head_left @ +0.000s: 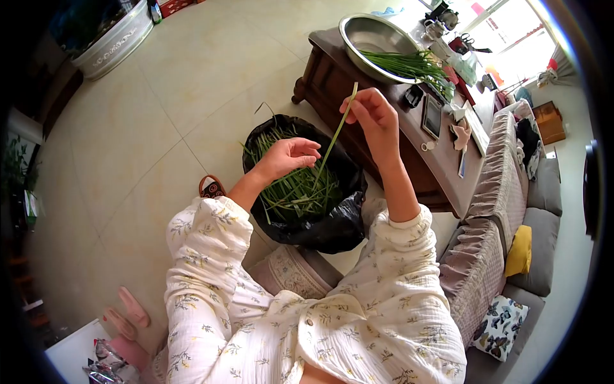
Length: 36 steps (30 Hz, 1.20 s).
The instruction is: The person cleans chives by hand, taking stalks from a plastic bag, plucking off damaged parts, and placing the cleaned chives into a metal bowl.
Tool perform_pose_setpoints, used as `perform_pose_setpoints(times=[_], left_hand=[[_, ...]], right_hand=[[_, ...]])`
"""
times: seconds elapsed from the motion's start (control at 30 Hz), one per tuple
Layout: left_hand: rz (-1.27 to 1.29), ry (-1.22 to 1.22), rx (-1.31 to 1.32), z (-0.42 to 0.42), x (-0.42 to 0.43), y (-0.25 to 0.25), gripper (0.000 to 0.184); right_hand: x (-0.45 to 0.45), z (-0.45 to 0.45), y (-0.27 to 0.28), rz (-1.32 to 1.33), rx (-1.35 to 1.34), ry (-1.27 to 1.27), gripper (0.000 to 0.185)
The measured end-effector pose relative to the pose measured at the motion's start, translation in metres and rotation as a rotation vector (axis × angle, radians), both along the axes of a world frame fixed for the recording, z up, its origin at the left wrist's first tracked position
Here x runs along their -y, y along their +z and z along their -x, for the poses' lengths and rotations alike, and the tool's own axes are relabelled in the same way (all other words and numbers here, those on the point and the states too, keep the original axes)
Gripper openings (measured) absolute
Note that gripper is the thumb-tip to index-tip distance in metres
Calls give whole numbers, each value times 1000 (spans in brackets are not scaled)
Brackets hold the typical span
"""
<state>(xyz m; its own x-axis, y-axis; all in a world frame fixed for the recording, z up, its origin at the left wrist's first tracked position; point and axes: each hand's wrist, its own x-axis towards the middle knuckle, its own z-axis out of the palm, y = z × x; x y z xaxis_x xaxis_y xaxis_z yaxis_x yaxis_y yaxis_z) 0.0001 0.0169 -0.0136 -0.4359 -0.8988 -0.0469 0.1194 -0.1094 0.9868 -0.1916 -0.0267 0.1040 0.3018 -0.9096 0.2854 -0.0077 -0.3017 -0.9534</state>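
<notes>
Between thumb and fingers, my right hand pinches the upper part of a long green stalk, which slants down to the left. My left hand is beside the stalk, its fingers bent and pressed together; whether they hold anything is too small to tell. Below both hands, a black plastic bag stands open on the floor, filled with loose green leaves. At the upper right, a metal basin on the wooden table has a bunch of long green stalks lying across its rim.
On the table also lie a dark-framed device, scissors and other small items. A grey sofa runs along the right. Pink slippers lie on the floor at the lower left. A patterned stool is between my legs.
</notes>
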Motion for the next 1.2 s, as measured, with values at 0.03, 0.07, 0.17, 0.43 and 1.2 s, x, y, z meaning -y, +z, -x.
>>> perform_pose_setpoints(times=[0.03,0.07,0.17,0.43,1.2], left_hand=[[-58,-58,-37,2,1,3,34],[-117,-116,-76,4,2,7,34],[126,46,353,-4,5,-2,26],[315,445,1088,-54,2,-17,17],[-37,449,1221,-72,-16,-67,24]], right_hand=[[3,3,-2,-13,25,-2,5],[7,5,-4,-27,48,-5,5],[16,13,-39,22,-171,-25,3],[3,-6,-171,198,-1226,178,12],[15,-118,-207,217,-811,-124,11]])
